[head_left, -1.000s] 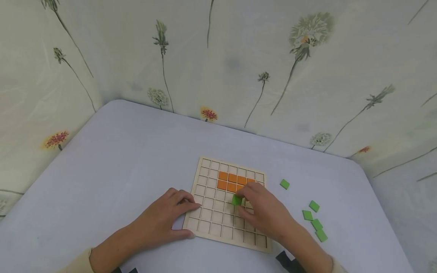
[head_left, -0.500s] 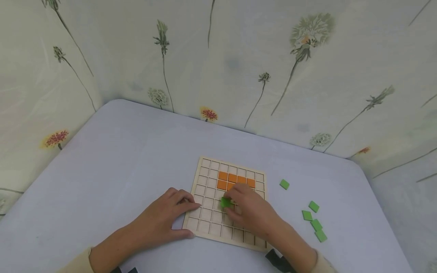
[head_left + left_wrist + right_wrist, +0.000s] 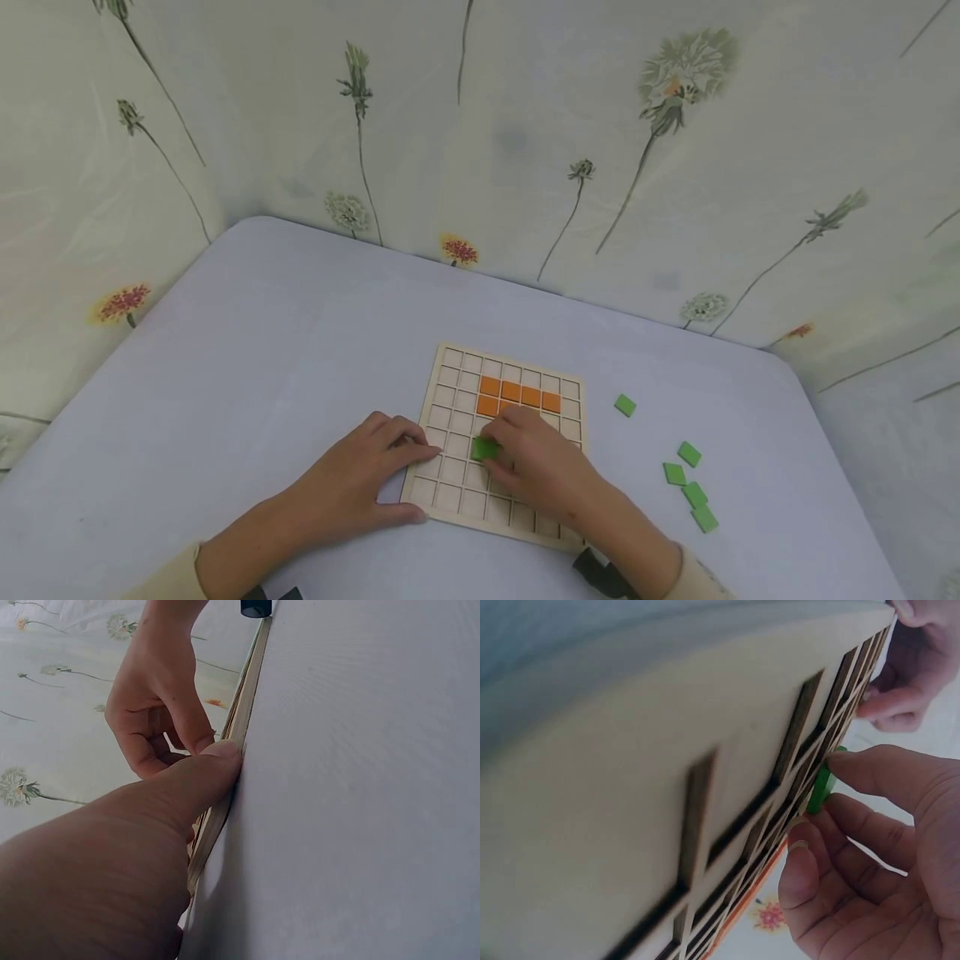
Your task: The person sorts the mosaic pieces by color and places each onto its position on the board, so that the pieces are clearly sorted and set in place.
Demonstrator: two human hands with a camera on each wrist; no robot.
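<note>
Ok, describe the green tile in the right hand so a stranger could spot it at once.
On the pale tabletop, find the wooden grid board. On the person's side of its orange tiles, the right hand pinches a green tile. It is the only green one at the board; five other green tiles lie loose to the right.

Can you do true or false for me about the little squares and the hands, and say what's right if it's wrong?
1. The right hand pinches a green tile. True.
2. Orange tiles sit in cells of the wooden grid board. True.
3. The left hand holds an orange tile. False: it touches the board's left side.
4. Five loose green tiles lie on the table to the board's right. True.
5. Those five all touch one another. False: one lies well apart from the rest.
</note>
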